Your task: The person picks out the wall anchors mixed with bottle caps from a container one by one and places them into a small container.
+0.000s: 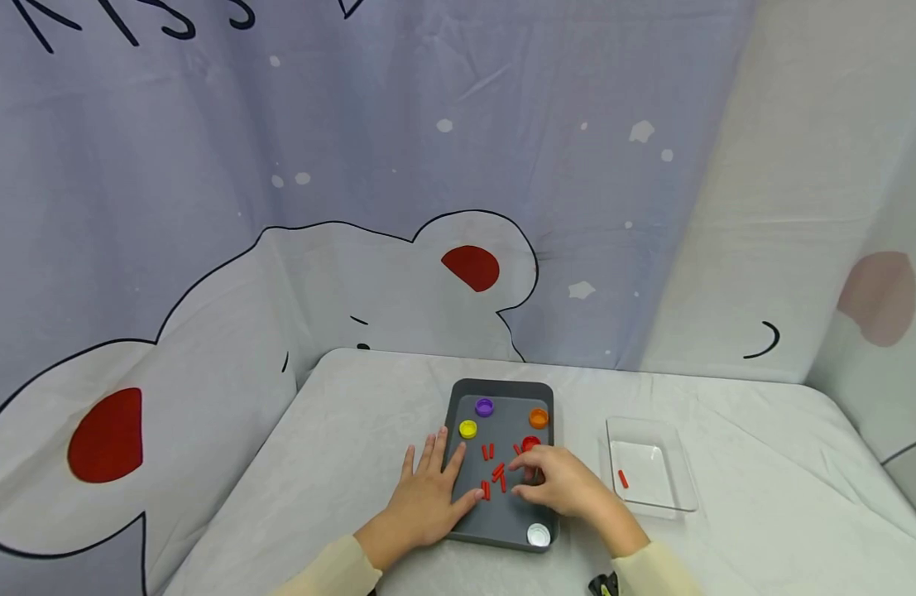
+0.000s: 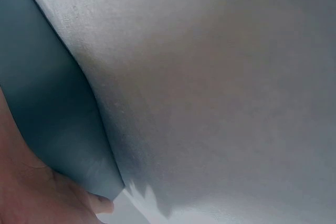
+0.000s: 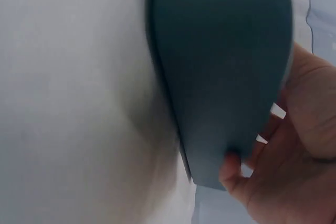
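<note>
A dark grey tray [image 1: 502, 526] lies on the white-covered table. My left hand [image 1: 428, 501], its fingers spread, rests along the tray's left edge; in the left wrist view it lies against the tray's side [image 2: 63, 98]. Several small red sticks [image 1: 498, 469] are scattered over the tray's middle. Above them hovers my right hand [image 1: 565, 480], fingers bent, with a gap between thumb and index finger and no stick visible in it. Just beyond its knuckles sits a red cup [image 1: 530, 443], partly hidden. The right wrist view shows its fingers [image 3: 233, 174] beside the tray's side.
Purple [image 1: 484, 406], yellow [image 1: 468, 429] and orange [image 1: 539, 418] small round cups stand in the far half of the tray. A white cup [image 1: 538, 535] is at its near right corner. Right of the tray, a clear plastic box [image 1: 677, 488] holds one red stick [image 1: 623, 478].
</note>
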`<state>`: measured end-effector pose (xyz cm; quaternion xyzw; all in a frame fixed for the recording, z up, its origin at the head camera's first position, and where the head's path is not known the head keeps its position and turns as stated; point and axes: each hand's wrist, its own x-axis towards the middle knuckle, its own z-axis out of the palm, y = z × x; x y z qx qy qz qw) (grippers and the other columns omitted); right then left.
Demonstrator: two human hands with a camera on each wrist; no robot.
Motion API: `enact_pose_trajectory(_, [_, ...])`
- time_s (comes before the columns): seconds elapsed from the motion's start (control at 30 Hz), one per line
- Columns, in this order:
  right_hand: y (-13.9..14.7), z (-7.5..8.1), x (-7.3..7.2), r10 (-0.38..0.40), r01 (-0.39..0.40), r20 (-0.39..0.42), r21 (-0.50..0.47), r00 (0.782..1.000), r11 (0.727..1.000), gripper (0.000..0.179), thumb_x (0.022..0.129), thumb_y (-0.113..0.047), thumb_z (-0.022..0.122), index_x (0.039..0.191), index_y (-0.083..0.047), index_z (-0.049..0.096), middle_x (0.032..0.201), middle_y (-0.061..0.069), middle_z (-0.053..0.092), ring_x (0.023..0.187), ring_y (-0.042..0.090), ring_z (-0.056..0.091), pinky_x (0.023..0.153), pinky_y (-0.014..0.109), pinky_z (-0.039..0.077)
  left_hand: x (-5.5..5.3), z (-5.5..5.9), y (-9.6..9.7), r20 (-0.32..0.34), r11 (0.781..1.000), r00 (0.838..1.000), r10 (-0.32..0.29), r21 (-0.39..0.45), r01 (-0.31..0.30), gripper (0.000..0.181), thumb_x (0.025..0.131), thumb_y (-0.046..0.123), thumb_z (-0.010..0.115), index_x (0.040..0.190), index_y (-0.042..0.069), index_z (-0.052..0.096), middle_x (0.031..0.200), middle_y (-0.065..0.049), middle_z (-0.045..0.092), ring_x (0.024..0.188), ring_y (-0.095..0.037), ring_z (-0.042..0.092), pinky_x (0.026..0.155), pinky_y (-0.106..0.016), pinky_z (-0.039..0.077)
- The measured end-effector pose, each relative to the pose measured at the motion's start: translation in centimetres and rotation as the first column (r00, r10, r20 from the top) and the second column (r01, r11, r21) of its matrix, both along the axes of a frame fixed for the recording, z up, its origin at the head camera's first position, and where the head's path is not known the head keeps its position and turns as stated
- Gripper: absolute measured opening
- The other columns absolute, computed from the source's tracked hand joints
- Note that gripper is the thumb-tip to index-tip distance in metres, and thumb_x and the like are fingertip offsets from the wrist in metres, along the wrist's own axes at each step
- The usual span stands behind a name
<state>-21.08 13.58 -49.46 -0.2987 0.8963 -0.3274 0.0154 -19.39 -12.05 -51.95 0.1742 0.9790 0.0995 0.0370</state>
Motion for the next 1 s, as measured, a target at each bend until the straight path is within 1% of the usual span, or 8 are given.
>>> enact_pose_trajectory(0.07, [-0.4, -0.1, 0.0, -0.015, 0.016, -0.018, 0.045, 1.000, 0.999, 0.025, 0.083, -0.022, 0.083, 0.105, -0.011, 0.077, 0.080, -0.009, 0.057, 0.072, 0.004, 0.050, 0.066, 0.027, 0.044, 0.0, 0.0, 0.0, -0.007, 1.000, 1.000, -0.004, 0.003, 0.004, 0.084, 0.098, 0.071, 0.037, 0.160, 0.014, 0.033, 0.168, -0.019, 0.012, 0.154, -0.040, 0.014, 0.118, -0.067, 0.008])
enact_pose_trajectory(0.2, [-1.3, -0.5, 0.0, -0.065, 0.072, -0.063, 0.124, 0.996, 0.990, 0.024, 0.079, -0.027, 0.086, 0.100, -0.018, 0.079, 0.081, -0.008, 0.057, 0.074, 0.006, 0.052, 0.069, 0.034, 0.040, 0.0, 0.0, 0.0, -0.016, 1.000, 1.000, -0.011, 0.006, 0.011, 0.083, 0.098, 0.070, 0.039, 0.159, 0.014, 0.034, 0.168, -0.020, 0.013, 0.154, -0.041, 0.014, 0.118, -0.067, 0.009])
enact_pose_trajectory(0.3, [-1.8, -0.7, 0.0, -0.097, 0.107, -0.070, 0.154, 0.993, 0.982, 0.025, 0.077, -0.029, 0.088, 0.099, -0.019, 0.079, 0.082, -0.007, 0.057, 0.075, 0.008, 0.052, 0.070, 0.036, 0.037, 0.1, 0.0, 0.0, -0.018, 1.000, 1.000, -0.011, 0.006, 0.011, 0.083, 0.099, 0.071, 0.037, 0.160, 0.015, 0.033, 0.169, -0.019, 0.012, 0.154, -0.040, 0.014, 0.119, -0.067, 0.009])
enact_pose_trajectory(0.4, [-2.2, -0.7, 0.0, -0.121, 0.132, -0.070, 0.174, 0.990, 0.976, 0.026, 0.077, -0.030, 0.088, 0.098, -0.019, 0.079, 0.083, -0.007, 0.057, 0.076, 0.010, 0.052, 0.069, 0.036, 0.036, 0.2, 0.2, 0.0, -0.020, 1.000, 1.000, -0.015, 0.013, 0.016, 0.083, 0.099, 0.070, 0.038, 0.159, 0.014, 0.035, 0.168, -0.020, 0.013, 0.154, -0.040, 0.015, 0.118, -0.067, 0.009])
enact_pose_trajectory(0.53, [-2.4, -0.8, 0.1, -0.142, 0.153, -0.071, 0.183, 0.987, 0.971, 0.025, 0.076, -0.030, 0.089, 0.097, -0.020, 0.079, 0.081, -0.007, 0.057, 0.075, 0.011, 0.052, 0.068, 0.036, 0.036, 0.2, 0.4, 0.1, -0.012, 1.000, 1.000, -0.017, 0.018, 0.017, 0.083, 0.099, 0.070, 0.039, 0.159, 0.012, 0.036, 0.168, -0.020, 0.014, 0.154, -0.041, 0.015, 0.118, -0.067, 0.009])
enact_pose_trajectory(0.73, [-2.7, -1.2, 0.2, -0.168, 0.179, -0.075, 0.177, 0.983, 0.968, 0.025, 0.076, -0.031, 0.089, 0.097, -0.021, 0.079, 0.078, -0.008, 0.057, 0.071, 0.009, 0.050, 0.065, 0.035, 0.034, 0.4, 0.5, 0.0, -0.012, 1.000, 1.000, -0.015, 0.010, 0.015, 0.082, 0.099, 0.070, 0.037, 0.159, 0.013, 0.035, 0.168, -0.020, 0.014, 0.154, -0.040, 0.015, 0.119, -0.066, 0.010])
enact_pose_trajectory(0.87, [-2.8, -1.3, 0.2, -0.173, 0.183, -0.071, 0.174, 0.982, 0.968, 0.026, 0.076, -0.030, 0.089, 0.099, -0.022, 0.080, 0.077, -0.008, 0.056, 0.069, 0.007, 0.049, 0.065, 0.035, 0.034, 0.5, 0.6, 0.0, -0.027, 1.000, 0.999, -0.024, 0.016, 0.024, 0.081, 0.099, 0.068, 0.040, 0.158, 0.011, 0.038, 0.167, -0.022, 0.016, 0.153, -0.041, 0.018, 0.118, -0.067, 0.012])
enact_pose_trajectory(1.0, [-2.8, -1.2, 0.2, -0.175, 0.185, -0.073, 0.175, 0.982, 0.967, 0.025, 0.076, -0.028, 0.089, 0.099, -0.022, 0.080, 0.076, -0.008, 0.056, 0.069, 0.007, 0.048, 0.064, 0.035, 0.034, 0.5, 0.8, 0.0, -0.029, 1.000, 0.999, -0.025, 0.017, 0.025, 0.082, 0.099, 0.068, 0.040, 0.157, 0.011, 0.038, 0.167, -0.022, 0.016, 0.153, -0.042, 0.019, 0.118, -0.067, 0.012])
